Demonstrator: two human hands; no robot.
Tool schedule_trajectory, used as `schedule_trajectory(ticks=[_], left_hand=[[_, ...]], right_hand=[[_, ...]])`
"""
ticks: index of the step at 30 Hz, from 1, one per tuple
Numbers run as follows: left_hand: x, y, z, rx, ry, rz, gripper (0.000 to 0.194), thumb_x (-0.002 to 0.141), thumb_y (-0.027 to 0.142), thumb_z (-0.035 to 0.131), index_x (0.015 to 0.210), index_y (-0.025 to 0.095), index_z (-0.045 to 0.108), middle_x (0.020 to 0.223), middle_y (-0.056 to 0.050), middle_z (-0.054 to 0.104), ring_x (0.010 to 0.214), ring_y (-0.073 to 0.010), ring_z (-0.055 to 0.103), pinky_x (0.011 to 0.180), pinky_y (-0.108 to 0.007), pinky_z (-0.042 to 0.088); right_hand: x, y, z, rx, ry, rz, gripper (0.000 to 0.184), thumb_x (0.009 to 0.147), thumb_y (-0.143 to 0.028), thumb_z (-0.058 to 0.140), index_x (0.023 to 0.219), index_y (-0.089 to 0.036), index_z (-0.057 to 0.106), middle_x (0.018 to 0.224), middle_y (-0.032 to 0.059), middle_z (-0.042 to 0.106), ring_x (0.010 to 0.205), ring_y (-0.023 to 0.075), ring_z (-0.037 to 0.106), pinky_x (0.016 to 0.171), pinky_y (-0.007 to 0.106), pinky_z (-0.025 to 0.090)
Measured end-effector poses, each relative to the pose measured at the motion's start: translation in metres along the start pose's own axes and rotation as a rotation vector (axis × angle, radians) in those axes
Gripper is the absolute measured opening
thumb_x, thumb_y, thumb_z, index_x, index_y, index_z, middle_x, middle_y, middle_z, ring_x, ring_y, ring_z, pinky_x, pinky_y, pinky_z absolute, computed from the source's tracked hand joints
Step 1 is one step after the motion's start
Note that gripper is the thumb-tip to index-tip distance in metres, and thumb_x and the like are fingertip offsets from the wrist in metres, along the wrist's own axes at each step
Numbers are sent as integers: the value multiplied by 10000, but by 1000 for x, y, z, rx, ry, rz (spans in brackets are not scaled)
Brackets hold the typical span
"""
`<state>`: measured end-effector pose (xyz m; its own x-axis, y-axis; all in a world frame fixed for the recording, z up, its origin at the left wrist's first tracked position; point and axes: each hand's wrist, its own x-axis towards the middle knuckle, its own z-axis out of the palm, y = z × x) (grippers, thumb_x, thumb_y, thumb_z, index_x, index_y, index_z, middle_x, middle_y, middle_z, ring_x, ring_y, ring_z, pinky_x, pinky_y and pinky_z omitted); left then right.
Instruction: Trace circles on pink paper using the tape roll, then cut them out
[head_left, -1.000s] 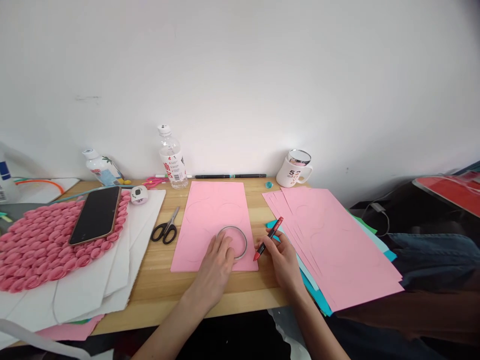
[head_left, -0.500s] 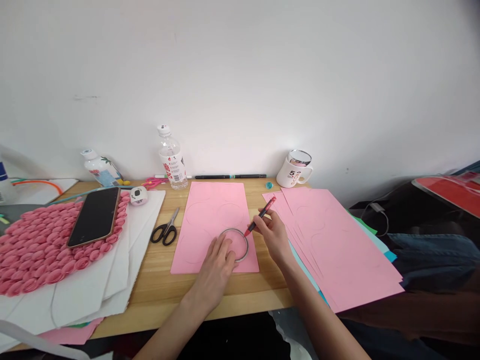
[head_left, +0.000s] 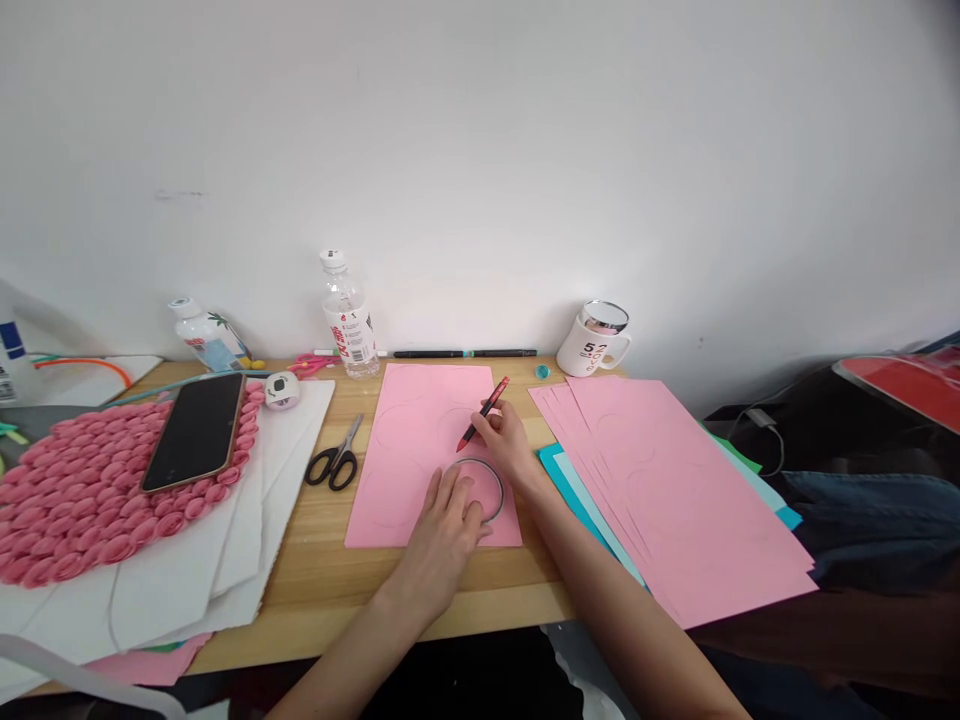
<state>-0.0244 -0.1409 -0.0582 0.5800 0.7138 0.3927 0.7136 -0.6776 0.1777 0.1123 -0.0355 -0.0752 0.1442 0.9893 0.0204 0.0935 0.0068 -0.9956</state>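
A sheet of pink paper (head_left: 420, 455) with faint round outlines lies in front of me on the wooden table. On its lower right part rests a thin grey ring (head_left: 502, 494), pink showing inside it. My left hand (head_left: 446, 520) presses the ring against the paper, fingers bent over its left side and lower edge. Pinched in my right hand (head_left: 504, 440) is a red and black pen (head_left: 491, 402), tilted, its tip pointing down just above the ring's top edge. Whether the tip touches the paper I cannot tell.
Black-handled scissors (head_left: 335, 460) lie left of the sheet. Pink sheets (head_left: 690, 490) are stacked at the right. A water bottle (head_left: 349, 325) and a mug (head_left: 590, 342) stand by the wall. A phone (head_left: 195, 430) rests on pink paper rolls (head_left: 75, 490) at the left.
My right hand has moved the pen left, from the ring's upper right side to above its top edge. My left hand stays on the ring. The view has shifted slightly.
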Motion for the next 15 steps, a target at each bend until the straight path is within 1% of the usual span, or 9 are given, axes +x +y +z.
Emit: schedule_trajectory(ticks=[3,5,7,9,11,15], left_hand=[[9,4,-3,19,-52,24,238,924,97,336,900,137,569,1148,-142,583,1257,-269,449,1005,-482,443],[17,8,-4,74,-118,28,296,898,46,307,1006,108,576,1180,-160,570,1247,-264,456,1020,-458,425],[24,12,-5,156,-186,16,313,888,52,326,1098,54,558,1204,-207,552,1235,-284,464,1027,-456,402],[28,15,-6,224,-242,13,327,886,75,354,1148,17,540,1192,-232,551,1222,-305,473,1029,-463,385],[29,15,-6,255,-274,23,348,884,87,364,1185,23,528,1189,-225,556,1217,-310,476,1034,-473,370],[27,14,-5,275,-292,41,369,886,97,351,1215,54,512,1229,-209,547,1220,-308,473,1028,-485,364]], right_hand=[[-2,-2,-1,-11,-29,-45,362,750,-407,572,1020,-187,475,561,-73,511,528,127,502,534,250,380],[-4,-3,-1,-17,-41,-76,362,759,-402,565,1033,-181,478,571,-71,514,529,125,498,537,249,382],[-5,-4,-2,-29,-56,-101,368,768,-399,556,1051,-175,482,573,-72,508,522,121,487,537,249,381],[-5,-3,-3,-48,-77,-123,379,778,-397,546,1076,-171,485,574,-73,498,516,118,473,534,249,378],[-4,-1,-3,-69,-105,-146,389,790,-390,535,1108,-171,485,584,-71,495,528,119,474,546,252,384],[-4,3,-2,-99,-160,-190,387,810,-364,515,1149,-182,478,618,-58,503,577,130,495,590,265,405]])
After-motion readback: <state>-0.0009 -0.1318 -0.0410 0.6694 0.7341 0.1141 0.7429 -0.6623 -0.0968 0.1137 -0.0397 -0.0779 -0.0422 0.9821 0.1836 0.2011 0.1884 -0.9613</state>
